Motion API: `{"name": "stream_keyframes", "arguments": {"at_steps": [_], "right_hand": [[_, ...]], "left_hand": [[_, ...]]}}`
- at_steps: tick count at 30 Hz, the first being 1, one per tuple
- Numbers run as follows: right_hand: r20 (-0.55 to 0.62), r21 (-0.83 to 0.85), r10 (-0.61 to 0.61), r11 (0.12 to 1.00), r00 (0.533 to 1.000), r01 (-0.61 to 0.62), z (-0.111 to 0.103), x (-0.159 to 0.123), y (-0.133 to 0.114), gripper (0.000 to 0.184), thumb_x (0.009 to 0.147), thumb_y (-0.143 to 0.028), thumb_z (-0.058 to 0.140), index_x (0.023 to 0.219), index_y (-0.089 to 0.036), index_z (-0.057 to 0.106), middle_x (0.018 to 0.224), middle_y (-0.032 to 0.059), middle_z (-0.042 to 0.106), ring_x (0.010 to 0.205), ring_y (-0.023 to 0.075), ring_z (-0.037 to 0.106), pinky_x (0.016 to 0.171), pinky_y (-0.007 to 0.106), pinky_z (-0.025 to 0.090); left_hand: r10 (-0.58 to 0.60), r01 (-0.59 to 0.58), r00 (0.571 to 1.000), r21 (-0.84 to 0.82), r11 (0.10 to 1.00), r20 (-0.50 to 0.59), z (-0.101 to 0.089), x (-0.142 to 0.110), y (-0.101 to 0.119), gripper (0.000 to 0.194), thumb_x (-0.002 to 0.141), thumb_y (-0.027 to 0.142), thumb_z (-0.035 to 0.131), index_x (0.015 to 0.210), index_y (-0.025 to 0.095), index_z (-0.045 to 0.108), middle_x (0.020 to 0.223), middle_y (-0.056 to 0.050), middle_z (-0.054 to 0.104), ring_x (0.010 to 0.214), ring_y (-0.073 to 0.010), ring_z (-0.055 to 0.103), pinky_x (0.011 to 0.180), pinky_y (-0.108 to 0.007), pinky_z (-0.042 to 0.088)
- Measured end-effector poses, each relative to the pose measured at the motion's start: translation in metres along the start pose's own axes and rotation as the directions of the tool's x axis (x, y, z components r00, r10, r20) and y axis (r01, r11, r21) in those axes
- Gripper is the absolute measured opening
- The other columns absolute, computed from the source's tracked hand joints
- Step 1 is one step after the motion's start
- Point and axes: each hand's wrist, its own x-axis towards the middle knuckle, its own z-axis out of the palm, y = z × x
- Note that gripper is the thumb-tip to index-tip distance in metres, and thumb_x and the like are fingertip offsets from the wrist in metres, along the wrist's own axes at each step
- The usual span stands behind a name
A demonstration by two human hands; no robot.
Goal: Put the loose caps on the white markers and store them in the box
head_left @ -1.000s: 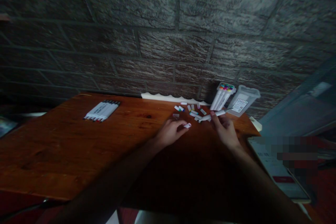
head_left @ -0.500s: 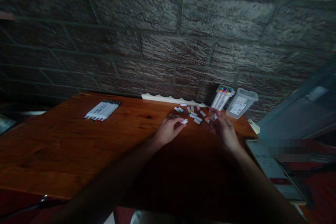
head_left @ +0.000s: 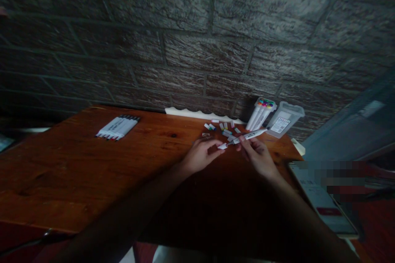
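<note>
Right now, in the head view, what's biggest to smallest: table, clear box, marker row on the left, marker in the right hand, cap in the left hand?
1. Table
2. Clear box and marker row: too alike to rank
3. Marker in the right hand
4. Cap in the left hand

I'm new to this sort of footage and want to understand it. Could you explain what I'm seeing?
There is no machine here: a person works with two bare hands, seen by a camera worn on the head, looking forward and down. On the wooden table lie flat markers at left and loose caps near the middle; upright markers stand beside a clear box. The left hand pinches a small cap. The right hand holds a white marker, one end near that cap.
</note>
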Motion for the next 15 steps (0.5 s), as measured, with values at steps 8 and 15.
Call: {"name": "stream_keyframes", "arguments": {"at_steps": [8,15], "right_hand": [[0.010,-0.031,0.016,0.999,1.000,-0.016,0.0003,-0.0003,-0.0002,0.042,0.082,-0.058,0.059,0.076,-0.017,0.065,0.064,0.0015,0.059,0.048,0.0081,0.039,0.042,0.022,0.029],[0.139,0.053,0.072,0.995,0.988,-0.080,0.0029,-0.0014,0.0001,0.043,0.083,-0.057,0.056,0.074,-0.017,0.068,0.057,-0.0004,0.055,0.045,0.0081,0.036,0.042,0.023,0.028]], "left_hand": [[0.047,-0.047,0.998,0.001,0.999,-0.036,-0.0016,0.0009,-0.0001,0.016,0.087,0.028,0.063,0.099,0.019,0.067,0.094,-0.006,0.069,0.089,-0.0187,0.063,0.083,-0.033,0.049],[0.076,-0.076,0.996,0.010,0.997,-0.045,-0.0027,-0.0006,0.0030,0.019,0.088,0.026,0.062,0.104,0.018,0.067,0.098,-0.007,0.067,0.094,-0.0187,0.061,0.086,-0.032,0.048]]}}
